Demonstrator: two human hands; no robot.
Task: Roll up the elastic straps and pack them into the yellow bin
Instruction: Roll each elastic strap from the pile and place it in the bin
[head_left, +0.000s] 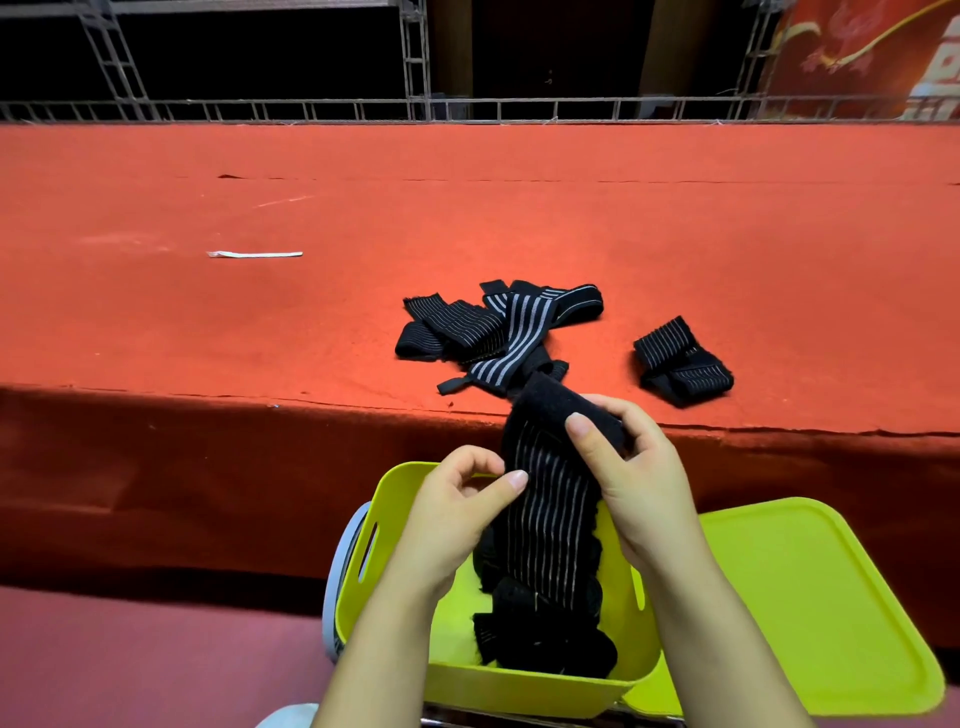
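Observation:
A black elastic strap with thin pale stripes (550, 499) hangs from the platform edge down over the yellow bin (400, 525). My right hand (628, 467) grips its folded top end between thumb and fingers. My left hand (462, 504) pinches the strap's left edge with thumb and forefinger. Inside the bin lie several rolled black straps (545, 644). On the red platform a loose heap of striped straps (493, 332) lies just beyond my hands, and one folded strap (680, 364) lies apart to its right.
The bin's yellow lid (810, 603) lies flat at the right of the bin. The red carpeted platform (260, 312) stretches wide, with a white strip (254, 254) at the left. A metal truss rail (467, 109) runs along its far edge.

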